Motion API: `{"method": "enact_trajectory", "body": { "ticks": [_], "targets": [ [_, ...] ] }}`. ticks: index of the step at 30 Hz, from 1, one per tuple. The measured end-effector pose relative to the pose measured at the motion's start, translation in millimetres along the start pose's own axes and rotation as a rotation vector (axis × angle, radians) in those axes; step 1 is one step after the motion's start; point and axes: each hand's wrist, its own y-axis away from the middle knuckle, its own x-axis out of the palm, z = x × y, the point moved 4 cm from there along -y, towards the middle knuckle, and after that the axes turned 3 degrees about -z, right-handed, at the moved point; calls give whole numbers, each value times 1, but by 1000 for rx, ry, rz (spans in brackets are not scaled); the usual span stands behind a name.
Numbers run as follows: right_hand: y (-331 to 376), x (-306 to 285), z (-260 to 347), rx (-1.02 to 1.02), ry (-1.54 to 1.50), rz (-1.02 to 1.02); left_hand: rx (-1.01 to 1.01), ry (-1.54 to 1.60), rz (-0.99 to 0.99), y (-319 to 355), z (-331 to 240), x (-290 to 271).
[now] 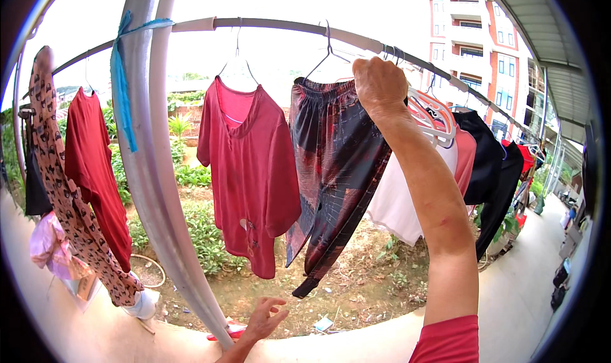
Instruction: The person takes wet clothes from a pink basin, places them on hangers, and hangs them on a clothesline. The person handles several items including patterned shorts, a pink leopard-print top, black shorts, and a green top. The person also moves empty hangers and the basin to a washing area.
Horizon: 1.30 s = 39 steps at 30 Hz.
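Right hand high at the trousers' waist, left hand low and free

The dark trousers with red and grey pattern (340,172) hang from a thin dark wire hanger (329,51) on the long grey metal rail (280,24). Their elastic waist is at the top, so the legs fall down by their own weight. The right hand (380,86) is raised at the right end of this waist, just below the rail, with the fingers curled. I cannot tell if it clamps the cloth or the hanger, because the fingers hide this.

The left hand (266,317) is well apart from it, low, below the trousers; its fingers are spread and it appears to hold nothing.

To the left, a red short-sleeved shirt (254,166) hangs from its own hanger, which seems to keep its shoulders wide. To the right are pink and white plastic hangers (439,118). A blue cloth strip (121,89) is tied at the silver metal pole (146,108), probably to fix the rail there.
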Motion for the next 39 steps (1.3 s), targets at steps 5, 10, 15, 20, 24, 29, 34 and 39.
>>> {"method": "enact_trajectory", "body": {
  "ticks": [5, 10, 15, 20, 24, 29, 34, 39],
  "targets": [
    [8, 3, 8, 23, 31, 109, 65, -26, 160, -2, 2, 26],
    [28, -3, 19, -26, 1, -43, 1, 44, 289, -2, -21, 56],
    [107, -47, -11, -223, -211, -466, 11, 105, 513, 6, -25, 123],
    [209, -102, -100, -159, -178, -188, -9, 120, 785, 38, -45, 203],
    [315, -161, -196, -27, 103, 70, 21, 80, 1065, 96, -88, 264],
    [464, -306, -295, 323, 383, 226, 43, 87, 1398, 208, -142, 341],
    [617, -483, -339, 790, 610, 238, 19, 110, 1698, 339, -190, 398],
    [763, -651, -351, 1152, 867, 76, 158, 50, 1986, 454, -224, 450]
  ]
}}
